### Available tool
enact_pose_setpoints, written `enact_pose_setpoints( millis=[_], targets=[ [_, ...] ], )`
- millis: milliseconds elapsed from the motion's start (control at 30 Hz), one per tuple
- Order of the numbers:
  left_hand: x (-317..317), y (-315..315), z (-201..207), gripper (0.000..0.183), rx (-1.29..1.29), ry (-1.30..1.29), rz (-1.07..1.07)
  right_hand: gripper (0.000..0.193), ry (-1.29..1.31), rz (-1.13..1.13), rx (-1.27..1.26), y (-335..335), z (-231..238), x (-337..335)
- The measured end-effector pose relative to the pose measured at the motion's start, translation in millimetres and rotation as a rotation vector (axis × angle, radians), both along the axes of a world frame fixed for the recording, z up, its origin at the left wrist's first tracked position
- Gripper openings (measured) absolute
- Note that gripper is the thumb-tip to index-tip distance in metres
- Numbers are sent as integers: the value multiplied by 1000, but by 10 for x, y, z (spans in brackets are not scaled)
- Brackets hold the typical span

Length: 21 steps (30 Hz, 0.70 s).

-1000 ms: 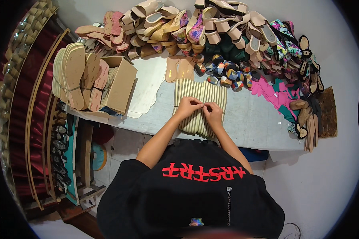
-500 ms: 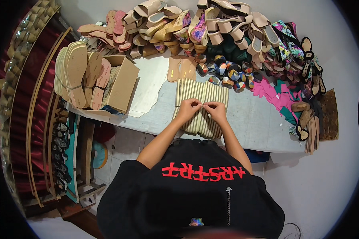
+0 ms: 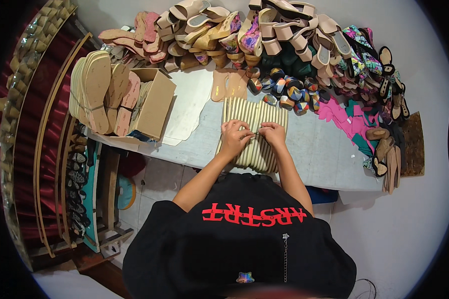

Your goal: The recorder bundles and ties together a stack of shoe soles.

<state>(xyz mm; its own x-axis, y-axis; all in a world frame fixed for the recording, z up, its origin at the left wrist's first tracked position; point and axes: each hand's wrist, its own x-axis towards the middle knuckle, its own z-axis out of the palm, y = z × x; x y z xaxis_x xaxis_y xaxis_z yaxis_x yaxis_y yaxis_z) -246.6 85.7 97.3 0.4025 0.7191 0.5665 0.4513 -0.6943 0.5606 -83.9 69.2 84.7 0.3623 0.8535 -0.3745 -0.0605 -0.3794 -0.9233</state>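
Note:
A bundle of shoe insoles [image 3: 247, 110], pale and seen edge-on as many narrow stripes, lies on the table right in front of me. Over its middle, my left hand [image 3: 236, 138] rests with thumb and forefinger brought together and the other fingers bent across the stripes. My right hand [image 3: 273, 135] is closed in a pinch on the right half of the bundle. A small dark bit shows between the two sets of fingertips, too thin to name. Just beyond the bundle lie two tan insoles [image 3: 229, 85].
To the left stand tied insole stacks [image 3: 96, 87] and a cardboard box [image 3: 155, 107]. Heeled sandals [image 3: 284, 32] pile along the wall above multicoloured heel blocks [image 3: 294, 93]. Pink fabric scraps [image 3: 340, 117] lie at the right of the pale table [image 3: 319, 154].
My fingertips met over the bundle before; now they are slightly apart. The left hand has turned and its fingers have spread over the stripes, while the right has come down a little.

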Motion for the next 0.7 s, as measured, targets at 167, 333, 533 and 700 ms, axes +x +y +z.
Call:
enact_pose_setpoints(
  millis=[167,333,533,700],
  targets=[
    [-93,-75,-68,5,9,76,25,13,-536,-85,17,-70,117,-116],
    [-83,-139,-117,7,-76,147,63,9,-909,-78,100,-164,121,-207],
    [-313,46,-202,19,-244,-193,350,18,-1075,-44,212,-306,349,-45],
    [-791,325,-630,40,-1016,-76,322,70,-952,-116,-78,-517,287,33]
  ],
)
